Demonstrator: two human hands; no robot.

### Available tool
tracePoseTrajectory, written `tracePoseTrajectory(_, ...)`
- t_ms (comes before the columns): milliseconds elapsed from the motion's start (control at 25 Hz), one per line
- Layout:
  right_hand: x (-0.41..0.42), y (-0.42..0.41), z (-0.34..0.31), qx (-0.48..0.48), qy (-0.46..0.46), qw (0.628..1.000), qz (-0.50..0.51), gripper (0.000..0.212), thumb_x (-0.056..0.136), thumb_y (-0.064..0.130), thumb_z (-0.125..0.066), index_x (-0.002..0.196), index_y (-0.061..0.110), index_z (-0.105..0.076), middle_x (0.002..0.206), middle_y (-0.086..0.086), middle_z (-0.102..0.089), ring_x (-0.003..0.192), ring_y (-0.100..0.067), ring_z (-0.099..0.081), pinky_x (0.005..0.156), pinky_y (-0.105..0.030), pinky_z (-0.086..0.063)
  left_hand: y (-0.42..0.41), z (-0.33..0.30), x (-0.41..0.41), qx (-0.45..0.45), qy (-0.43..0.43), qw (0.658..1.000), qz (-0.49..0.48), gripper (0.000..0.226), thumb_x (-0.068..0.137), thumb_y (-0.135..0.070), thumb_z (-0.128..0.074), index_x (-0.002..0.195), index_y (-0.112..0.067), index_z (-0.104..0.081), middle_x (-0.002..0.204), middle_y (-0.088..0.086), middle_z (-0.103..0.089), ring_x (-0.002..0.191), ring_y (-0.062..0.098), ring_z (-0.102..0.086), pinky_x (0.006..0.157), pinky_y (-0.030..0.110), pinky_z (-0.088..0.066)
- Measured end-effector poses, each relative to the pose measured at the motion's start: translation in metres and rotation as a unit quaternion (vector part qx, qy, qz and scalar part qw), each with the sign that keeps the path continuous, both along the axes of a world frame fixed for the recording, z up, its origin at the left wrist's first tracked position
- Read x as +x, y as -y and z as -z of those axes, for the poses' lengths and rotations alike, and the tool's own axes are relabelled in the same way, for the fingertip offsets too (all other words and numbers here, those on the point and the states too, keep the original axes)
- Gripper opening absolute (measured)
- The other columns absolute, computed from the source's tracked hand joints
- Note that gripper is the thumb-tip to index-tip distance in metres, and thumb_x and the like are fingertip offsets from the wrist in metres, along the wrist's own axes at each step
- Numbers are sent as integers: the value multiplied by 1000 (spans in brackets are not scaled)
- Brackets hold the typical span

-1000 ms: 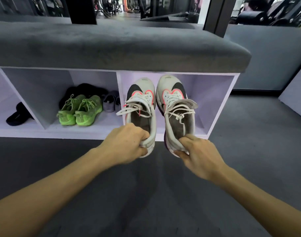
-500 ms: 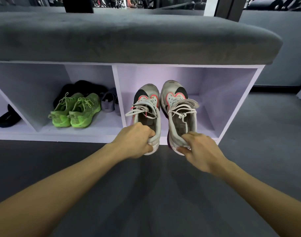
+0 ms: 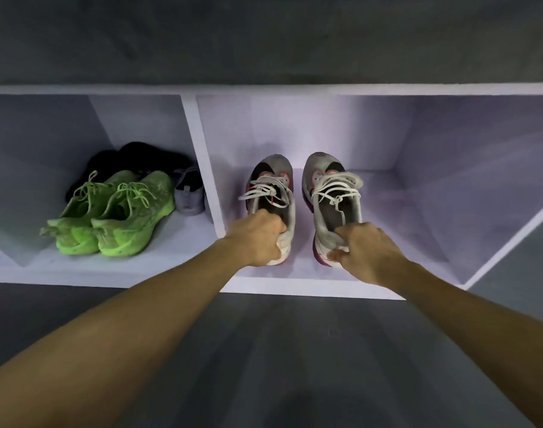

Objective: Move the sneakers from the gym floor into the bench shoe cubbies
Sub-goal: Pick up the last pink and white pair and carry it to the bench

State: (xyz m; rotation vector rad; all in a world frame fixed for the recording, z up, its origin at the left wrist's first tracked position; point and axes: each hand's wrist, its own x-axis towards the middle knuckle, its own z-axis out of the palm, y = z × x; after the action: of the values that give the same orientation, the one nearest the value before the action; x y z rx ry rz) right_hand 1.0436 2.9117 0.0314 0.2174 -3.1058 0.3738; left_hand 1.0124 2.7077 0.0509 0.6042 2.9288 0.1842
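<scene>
Sneakers: my grey pair, left sneaker [image 3: 271,193] and right sneaker [image 3: 333,196], toes pointing in, inside the right cubby [image 3: 424,180] at frame centre
Left hand [image 3: 257,239]: my fingers clamped on the left sneaker's heel
Right hand [image 3: 369,251]: pinching the right sneaker's heel
Left cubby [image 3: 47,149]: green sneakers [image 3: 115,214], dark shoes behind, a grey shoe [image 3: 188,193] beside the divider
Floor [image 3: 279,350]: dark grey, lower frame

sneaker pair [image 3: 304,199] in right cubby [image 3: 418,186], other shoes [image 3: 115,211] left
</scene>
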Motion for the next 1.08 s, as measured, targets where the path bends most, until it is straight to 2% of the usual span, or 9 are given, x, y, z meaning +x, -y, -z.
tracePoseTrajectory(120,-32,-2,13,-2,21,1000,14,20,82,33,-61,98,21,-62,94,-10,-57,85,-34,-54,68,-31,-40,-6,10,-32,-4,-2,1000,4,9,81,-21,-66,86,-18,-60,78,0,-47,70,22,-48,60,29,-36)
tracePoseTrajectory(200,-45,-3,17,-1,26,999,21,23,81,34,-63,99,20,-61,93,-9,-54,81,-31,-52,68,-31,-40,-9,14,-45,-1,1,1000,7,16,82,-24,-66,93,-13,-62,84,3,-50,75,23,-51,62,28,-37)
tracePoseTrajectory(400,-69,-1,25,-31,35,998,34,19,79,35,-66,91,25,-57,91,-4,-46,81,-27,-48,69,-30,-40,-14,29,-66,25,41,999,1,17,80,-27,-67,89,-14,-62,99,10,-62,84,28,-57,67,30,-41)
tracePoseTrajectory(520,-77,4,27,-45,54,996,48,19,77,35,-67,85,27,-51,93,-3,-46,84,-27,-49,70,-30,-40,-15,35,-72,22,17,1000,-6,27,77,-27,-72,99,-13,-65,107,8,-62,97,27,-58,71,26,-40)
tracePoseTrajectory(640,-81,9,33,-46,72,995,52,21,79,33,-68,93,23,-55,97,-3,-47,87,-26,-49,71,-30,-40,-16,39,-76,36,-6,999,-28,27,79,-28,-72,100,-14,-63,111,9,-61,100,29,-58,72,28,-42)
tracePoseTrajectory(720,-82,11,35,-67,73,993,57,24,79,31,-69,96,20,-56,102,-6,-51,90,-28,-51,73,-31,-42,-17,41,-76,34,-18,998,-48,30,82,-28,-67,108,-14,-60,118,10,-59,106,30,-56,76,32,-45)
tracePoseTrajectory(880,-79,9,31,-85,43,994,59,34,78,26,-72,107,20,-56,111,-8,-57,97,-30,-56,80,-34,-48,-17,43,-66,15,-52,998,-33,51,81,-33,-67,127,-23,-46,129,0,-53,116,26,-52,81,36,-47)
tracePoseTrajectory(960,-73,8,28,-74,12,996,43,43,78,30,-72,114,21,-52,113,-8,-57,98,-31,-56,82,-37,-48,-14,42,-60,40,-69,996,-29,56,79,-40,-67,128,-26,-44,131,-3,-50,118,24,-49,86,38,-48)
tracePoseTrajectory(1080,-58,4,19,-39,-62,997,28,51,80,41,-67,122,22,-45,119,-5,-54,101,-32,-55,74,-35,-43,-12,33,-46,71,-95,992,-35,60,75,-50,-66,127,-29,-44,131,-3,-49,119,22,-48,87,36,-46)
